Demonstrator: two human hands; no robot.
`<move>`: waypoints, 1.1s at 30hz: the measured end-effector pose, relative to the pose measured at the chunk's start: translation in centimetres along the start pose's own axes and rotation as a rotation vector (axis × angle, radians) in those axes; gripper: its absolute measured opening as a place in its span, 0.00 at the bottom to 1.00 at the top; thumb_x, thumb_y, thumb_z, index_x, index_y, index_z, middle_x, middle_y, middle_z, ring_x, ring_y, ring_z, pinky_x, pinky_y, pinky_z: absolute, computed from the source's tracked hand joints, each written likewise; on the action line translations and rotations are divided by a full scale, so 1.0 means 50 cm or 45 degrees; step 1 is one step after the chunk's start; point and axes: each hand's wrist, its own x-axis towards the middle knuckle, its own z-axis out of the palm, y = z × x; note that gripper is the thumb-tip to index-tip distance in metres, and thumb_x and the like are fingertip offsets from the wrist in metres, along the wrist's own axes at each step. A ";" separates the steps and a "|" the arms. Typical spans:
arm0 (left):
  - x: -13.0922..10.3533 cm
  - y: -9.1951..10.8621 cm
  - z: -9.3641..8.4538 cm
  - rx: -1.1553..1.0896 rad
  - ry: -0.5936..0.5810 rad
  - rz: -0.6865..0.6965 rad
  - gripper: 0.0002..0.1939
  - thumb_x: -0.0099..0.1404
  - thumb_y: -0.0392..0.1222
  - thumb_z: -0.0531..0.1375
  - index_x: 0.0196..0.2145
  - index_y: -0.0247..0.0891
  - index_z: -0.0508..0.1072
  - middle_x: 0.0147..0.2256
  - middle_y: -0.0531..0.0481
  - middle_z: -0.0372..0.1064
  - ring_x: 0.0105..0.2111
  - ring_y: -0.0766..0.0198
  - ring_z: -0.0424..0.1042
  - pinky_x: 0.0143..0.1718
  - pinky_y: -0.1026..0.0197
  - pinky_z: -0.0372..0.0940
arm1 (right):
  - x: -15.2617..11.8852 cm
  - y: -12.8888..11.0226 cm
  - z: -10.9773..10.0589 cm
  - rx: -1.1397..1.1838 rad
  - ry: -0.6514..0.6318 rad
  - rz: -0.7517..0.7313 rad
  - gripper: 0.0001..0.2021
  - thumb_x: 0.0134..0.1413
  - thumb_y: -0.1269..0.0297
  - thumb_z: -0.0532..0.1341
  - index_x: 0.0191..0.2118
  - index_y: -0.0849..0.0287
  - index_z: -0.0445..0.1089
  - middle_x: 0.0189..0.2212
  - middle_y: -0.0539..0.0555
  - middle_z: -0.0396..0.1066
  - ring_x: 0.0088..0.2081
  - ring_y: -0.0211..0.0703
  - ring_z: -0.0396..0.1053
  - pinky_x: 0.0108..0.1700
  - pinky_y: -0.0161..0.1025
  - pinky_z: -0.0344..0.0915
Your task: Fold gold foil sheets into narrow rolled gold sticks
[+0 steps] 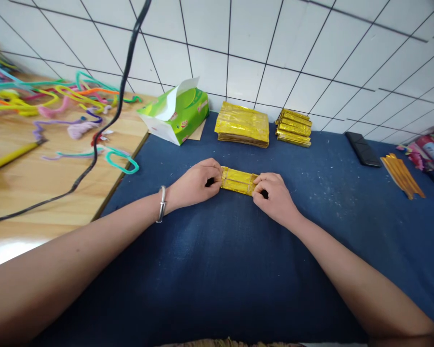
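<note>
A small folded sheet of shiny gold paper (237, 180) lies on the dark blue tabletop (217, 270). My left hand (198, 182) pinches its left end, with the fingers curled against the thumb. At the other end my right hand (275, 196) grips the right edge in the same way. Fold lines run lengthwise across the gold surface between my hands. Beyond them sits a stack of flat gold paper sheets (242, 124). To its right is a pile of narrow folded gold strips (293, 127).
A green tissue box (188, 113) stands behind my left hand. Colourful pipe cleaners (68, 96) cover the wooden table (104, 193), and a black cable (125, 72) hangs across it. Rightward lie a black phone (362, 149) and orange-gold strips (403, 176). A tiled wall (246, 48) rises behind.
</note>
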 end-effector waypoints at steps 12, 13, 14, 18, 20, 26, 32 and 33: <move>0.005 -0.010 -0.008 -0.035 -0.027 -0.037 0.06 0.58 0.37 0.55 0.25 0.35 0.68 0.36 0.48 0.64 0.39 0.64 0.66 0.43 0.59 0.64 | 0.008 0.025 -0.003 0.052 -0.053 -0.045 0.05 0.45 0.71 0.60 0.22 0.56 0.67 0.34 0.51 0.70 0.41 0.43 0.66 0.50 0.47 0.58; 0.004 -0.011 -0.010 -0.041 -0.047 -0.026 0.06 0.59 0.37 0.55 0.26 0.35 0.69 0.37 0.48 0.64 0.39 0.64 0.66 0.44 0.58 0.64 | 0.006 0.024 -0.006 0.066 -0.057 -0.069 0.05 0.46 0.71 0.60 0.23 0.56 0.67 0.35 0.51 0.70 0.42 0.43 0.66 0.50 0.47 0.58; 0.004 -0.012 -0.012 -0.048 -0.066 -0.017 0.06 0.60 0.37 0.55 0.27 0.35 0.69 0.37 0.48 0.64 0.40 0.64 0.66 0.45 0.58 0.64 | 0.003 0.023 -0.009 0.075 -0.060 -0.084 0.04 0.47 0.70 0.60 0.24 0.56 0.68 0.36 0.51 0.70 0.43 0.43 0.65 0.50 0.47 0.58; 0.001 -0.016 -0.019 -0.078 -0.104 0.009 0.08 0.62 0.39 0.54 0.30 0.35 0.71 0.38 0.47 0.65 0.41 0.64 0.66 0.47 0.58 0.64 | -0.005 0.021 -0.015 0.074 -0.079 -0.084 0.02 0.47 0.68 0.62 0.27 0.55 0.69 0.39 0.51 0.69 0.46 0.45 0.64 0.51 0.48 0.58; -0.001 -0.020 -0.022 -0.109 -0.120 0.008 0.09 0.63 0.40 0.54 0.31 0.36 0.72 0.39 0.47 0.66 0.41 0.64 0.66 0.48 0.57 0.64 | -0.007 0.022 -0.016 0.086 -0.098 -0.084 0.02 0.48 0.68 0.62 0.28 0.55 0.69 0.39 0.51 0.69 0.47 0.45 0.64 0.51 0.49 0.58; -0.011 -0.038 -0.026 -0.208 -0.139 0.008 0.08 0.62 0.42 0.57 0.32 0.38 0.75 0.39 0.48 0.68 0.43 0.63 0.67 0.50 0.56 0.63 | -0.008 0.027 -0.017 0.150 -0.112 -0.059 0.03 0.51 0.67 0.61 0.29 0.53 0.70 0.40 0.50 0.70 0.49 0.45 0.63 0.53 0.49 0.59; -0.013 -0.046 -0.031 -0.229 -0.149 0.006 0.08 0.61 0.44 0.58 0.32 0.39 0.75 0.40 0.48 0.68 0.44 0.63 0.67 0.51 0.55 0.62 | -0.009 0.025 -0.021 0.165 -0.119 -0.043 0.04 0.52 0.69 0.60 0.28 0.54 0.71 0.39 0.50 0.71 0.50 0.45 0.64 0.53 0.48 0.59; -0.012 -0.044 -0.031 -0.227 -0.148 0.003 0.09 0.62 0.45 0.58 0.32 0.39 0.75 0.40 0.48 0.68 0.44 0.63 0.67 0.51 0.55 0.63 | -0.010 0.024 -0.021 0.165 -0.110 -0.031 0.04 0.51 0.69 0.60 0.28 0.54 0.71 0.39 0.50 0.71 0.50 0.45 0.64 0.53 0.48 0.60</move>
